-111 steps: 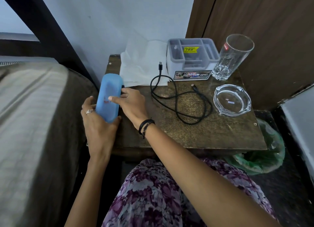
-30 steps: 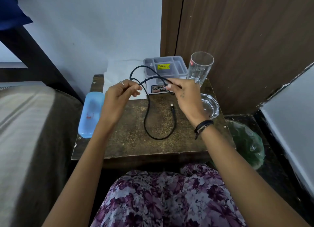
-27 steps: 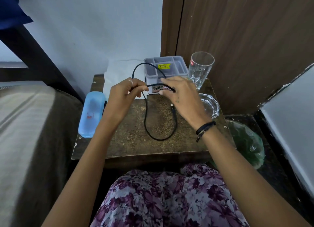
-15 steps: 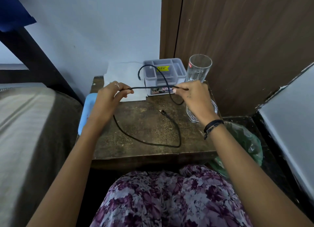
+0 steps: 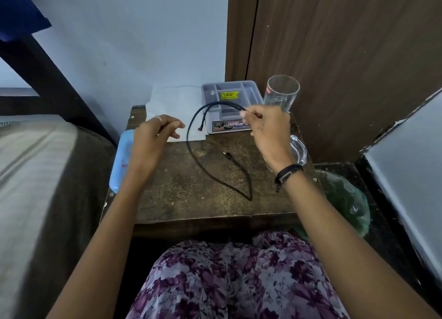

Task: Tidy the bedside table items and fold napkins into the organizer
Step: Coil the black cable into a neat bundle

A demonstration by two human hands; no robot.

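Note:
A black charging cable [image 5: 210,175] loops across the brown bedside table [image 5: 191,204]. My right hand [image 5: 267,134] pinches a doubled bend of it above the grey plastic organizer [image 5: 229,118]; one plug dangles near the napkins, the other lies on the table. My left hand [image 5: 153,139] hovers left of the cable with fingers loosely apart, holding nothing. White napkins [image 5: 174,108] lie flat at the back left, beside the organizer. A blue case [image 5: 120,158] rests along the table's left edge, partly hidden by my left wrist.
A tall empty drinking glass [image 5: 282,94] stands right of the organizer, by the wooden door. A glass ashtray [image 5: 299,149] sits behind my right wrist. A green bag-lined bin [image 5: 344,199] is on the floor at the right; the bed [image 5: 35,187] is on the left.
My left hand has let go of the cable and opened. My right hand keeps its grip and now holds a folded loop, with one plug hanging free.

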